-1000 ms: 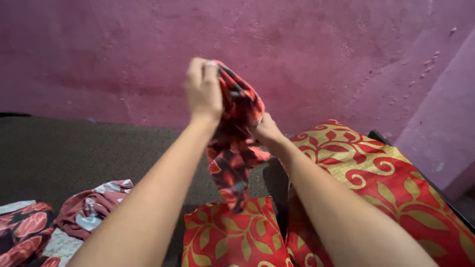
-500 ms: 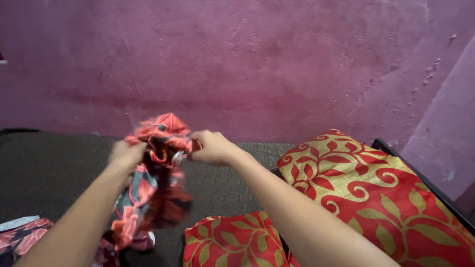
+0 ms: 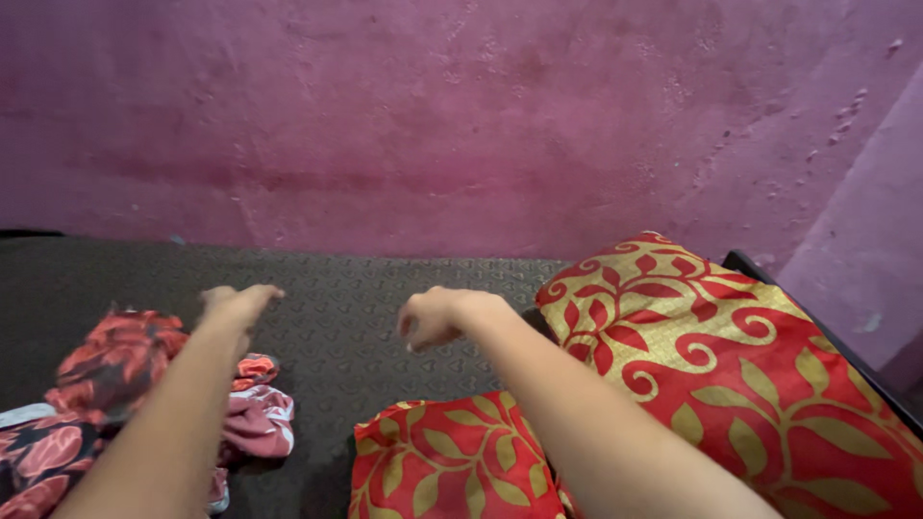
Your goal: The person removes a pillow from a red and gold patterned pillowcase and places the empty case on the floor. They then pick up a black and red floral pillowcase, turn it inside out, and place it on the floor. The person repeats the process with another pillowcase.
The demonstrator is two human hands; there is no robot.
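My left hand (image 3: 237,304) hovers over the dark bed surface (image 3: 385,288) with fingers loosely apart and nothing in it. Just to its left lies a red and black patterned cloth (image 3: 115,360) on top of a heap of clothes. My right hand (image 3: 437,317) floats above the bed near the middle, fingers curled a little, holding nothing. It is left of a big red and gold leaf-patterned pillow (image 3: 731,356).
A smaller red and gold pillow (image 3: 437,466) lies at the front, below my right arm. A maroon and white garment (image 3: 255,428) and more patterned clothes (image 3: 34,461) sit at the lower left. A pink wall (image 3: 461,125) runs behind the bed.
Both hands held the red and black cloth up, swung it down to the left, then let go. The cloth now lies on the clothes heap and both hands are free.
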